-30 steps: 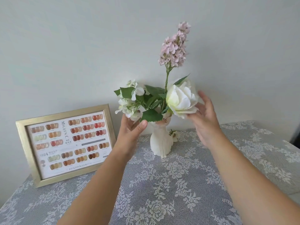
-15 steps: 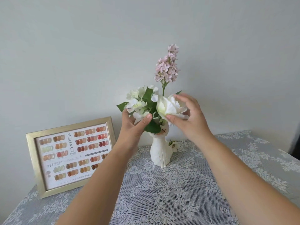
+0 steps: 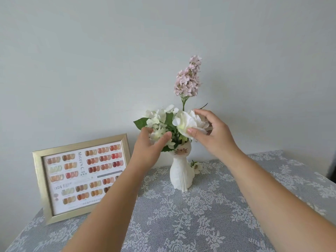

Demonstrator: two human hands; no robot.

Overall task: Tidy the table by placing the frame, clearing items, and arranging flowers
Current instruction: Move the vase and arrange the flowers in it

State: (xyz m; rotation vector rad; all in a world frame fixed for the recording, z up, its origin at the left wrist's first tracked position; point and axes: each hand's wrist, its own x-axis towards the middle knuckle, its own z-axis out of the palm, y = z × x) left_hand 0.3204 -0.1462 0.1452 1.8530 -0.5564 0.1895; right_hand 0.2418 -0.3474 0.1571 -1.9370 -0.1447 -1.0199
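Note:
A white cat-shaped vase (image 3: 181, 171) stands upright on the lace-covered table (image 3: 209, 215). It holds a white rose (image 3: 189, 122), a cluster of small white blossoms (image 3: 158, 117) with green leaves, and a tall pink lilac stem (image 3: 189, 77). My right hand (image 3: 212, 131) pinches the rose between thumb and fingers. My left hand (image 3: 149, 146) cups the white blossoms from below, thumb against them. A gold frame (image 3: 81, 177) with a nail-colour chart leans against the wall at the left; my left forearm hides its lower right corner.
A small white flower (image 3: 196, 165) lies on the cloth just behind the vase to its right. The wall (image 3: 163, 42) rises directly behind the vase and frame. The table's right edge (image 3: 327, 179) falls away at the far right.
The view tilted up, so vase and flowers sit lower in the picture. My right hand went from an open hold beside the rose to pinching it. My left hand rose onto the white blossoms.

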